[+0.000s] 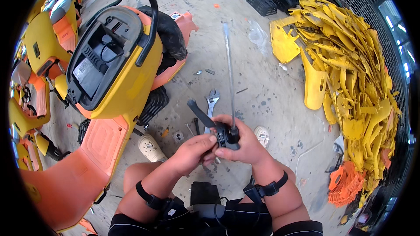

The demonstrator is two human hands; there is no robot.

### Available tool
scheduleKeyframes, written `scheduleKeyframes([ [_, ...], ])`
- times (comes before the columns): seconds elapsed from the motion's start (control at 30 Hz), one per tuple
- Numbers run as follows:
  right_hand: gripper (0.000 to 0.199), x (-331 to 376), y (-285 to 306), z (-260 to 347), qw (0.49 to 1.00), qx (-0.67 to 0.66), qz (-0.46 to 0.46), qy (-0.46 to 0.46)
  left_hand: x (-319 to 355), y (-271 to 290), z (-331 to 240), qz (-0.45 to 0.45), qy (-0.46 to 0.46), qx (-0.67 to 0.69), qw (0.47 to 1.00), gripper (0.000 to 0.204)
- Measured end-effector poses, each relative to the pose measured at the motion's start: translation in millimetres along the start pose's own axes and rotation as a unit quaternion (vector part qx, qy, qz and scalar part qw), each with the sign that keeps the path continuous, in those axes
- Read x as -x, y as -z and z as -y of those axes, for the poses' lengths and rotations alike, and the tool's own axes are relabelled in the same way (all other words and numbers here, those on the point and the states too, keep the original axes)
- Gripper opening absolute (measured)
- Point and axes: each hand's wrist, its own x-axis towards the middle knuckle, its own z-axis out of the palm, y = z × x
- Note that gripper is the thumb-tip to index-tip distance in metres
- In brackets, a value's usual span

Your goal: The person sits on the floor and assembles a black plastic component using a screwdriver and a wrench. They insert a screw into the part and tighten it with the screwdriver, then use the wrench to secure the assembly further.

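My left hand point(192, 148) and right hand point(243, 144) both clenched around a black lever assembly point(221, 133), long cable point(229, 70) rising from it, above the concrete floor point(262, 91), adjustable wrench point(211, 103) lying just beyond.

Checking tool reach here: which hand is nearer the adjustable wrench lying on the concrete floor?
Left. The left hand is just below the wrench, by its handle end; the right hand is farther off, down to the wrench's right. Both grip a black part.
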Motion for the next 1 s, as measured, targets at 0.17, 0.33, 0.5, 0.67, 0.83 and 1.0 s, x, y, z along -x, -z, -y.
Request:
scheduleKeyframes([
  [0.17, 0.088, -7, -5, -4, 0.995, -0.082, -0.045, -0.039, -6, 1, 6, -0.094, -0.171, -0.218, 0.956, 0.022],
  [0.33, 0.089, -1, -8, 5, 0.998, -0.04, -0.039, -0.01, -2, -1, 7, -0.091, -0.149, -0.168, 0.97, 0.028],
  [0.5, 0.083, 2, -2, 16, 0.973, 0.198, -0.03, 0.118, -2, -10, 16, -0.099, -0.069, 0.049, 0.991, 0.034],
  [0.67, 0.08, 2, 4, 24, 0.946, 0.28, -0.016, 0.16, 0, 8, 16, -0.059, -0.042, -0.01, 0.997, 0.038],
  [0.83, 0.081, 3, -1, 16, 0.977, 0.192, -0.061, 0.063, -8, -5, 14, -0.11, -0.077, -0.044, 0.99, 0.031],
  [1.0, 0.082, 7, 2, 18, 0.96, 0.248, -0.096, 0.087, -15, 0, 20, -0.081, -0.192, -0.1, 0.973, 0.016],
])
